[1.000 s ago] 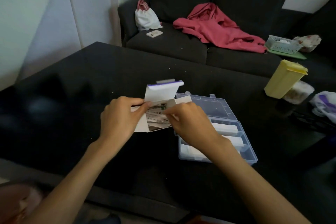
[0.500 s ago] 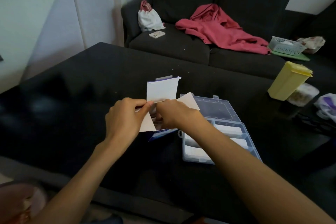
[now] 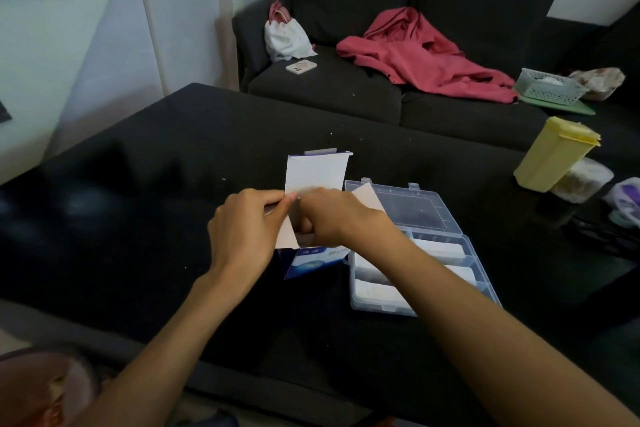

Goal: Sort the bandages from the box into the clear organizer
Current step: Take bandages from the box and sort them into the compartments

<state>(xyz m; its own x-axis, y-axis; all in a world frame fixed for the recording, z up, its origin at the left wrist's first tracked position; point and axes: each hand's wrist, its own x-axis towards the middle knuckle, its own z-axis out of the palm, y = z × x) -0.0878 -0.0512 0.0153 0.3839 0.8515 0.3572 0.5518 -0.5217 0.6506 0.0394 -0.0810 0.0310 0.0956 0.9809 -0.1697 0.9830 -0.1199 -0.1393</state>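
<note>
Task looked partway done: the clear organizer point(image 3: 429, 253) lay open on the desk point(image 3: 138, 218) just right of the box point(image 3: 311, 256), and several compartments already held white bandages point(image 3: 375, 289). The box stood upright, flaps raised. Left hand point(image 3: 244, 230) gripped its left side flap, fingers point(image 3: 277, 199) curled; right hand point(image 3: 337, 218) reached into the mouth, fingers curled down inside, apparently after more bandages — couldn't tell what they held.

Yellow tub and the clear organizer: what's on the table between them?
In the head view nothing lies between the yellow tub and the clear organizer; only bare black table shows there.
</note>
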